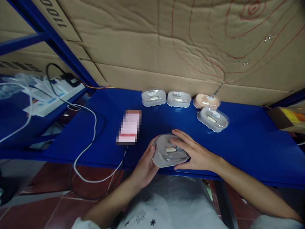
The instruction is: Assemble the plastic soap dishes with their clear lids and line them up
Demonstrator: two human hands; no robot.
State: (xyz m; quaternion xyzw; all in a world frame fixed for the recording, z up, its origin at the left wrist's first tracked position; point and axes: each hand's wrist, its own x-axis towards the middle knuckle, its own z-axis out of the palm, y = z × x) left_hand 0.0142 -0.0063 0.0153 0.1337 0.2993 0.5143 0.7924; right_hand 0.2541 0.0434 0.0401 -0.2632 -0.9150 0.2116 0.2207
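The left hand (pixel 148 163) is gripping one end of a clear plastic, oval-lobed package with a grey interior and a small cream bar in its middle (pixel 166 156), while the right hand (pixel 194 152) is closing around the other end, its fingers spreading over the top and its thumb lying along the near side. Both hands are holding this package above the front edge of a glossy blue tabletop (pixel 247 146). Beyond it, two similar grey packages (pixel 153 98) are sitting side by side near the brown cardboard wall (pixel 133 41). To their right, a peach-coloured package of the same shape (pixel 206 101) is resting near the wall, and another grey package (pixel 213 119) is lying tilted just in front of it. Left of the hands, a dark-edged phone with a blurred pink screen (pixel 129 127) is lying on the tabletop, a dark cable running from its near end. A white cable (pixel 95 122) is looping left of the phone, hanging past the table's front edge.
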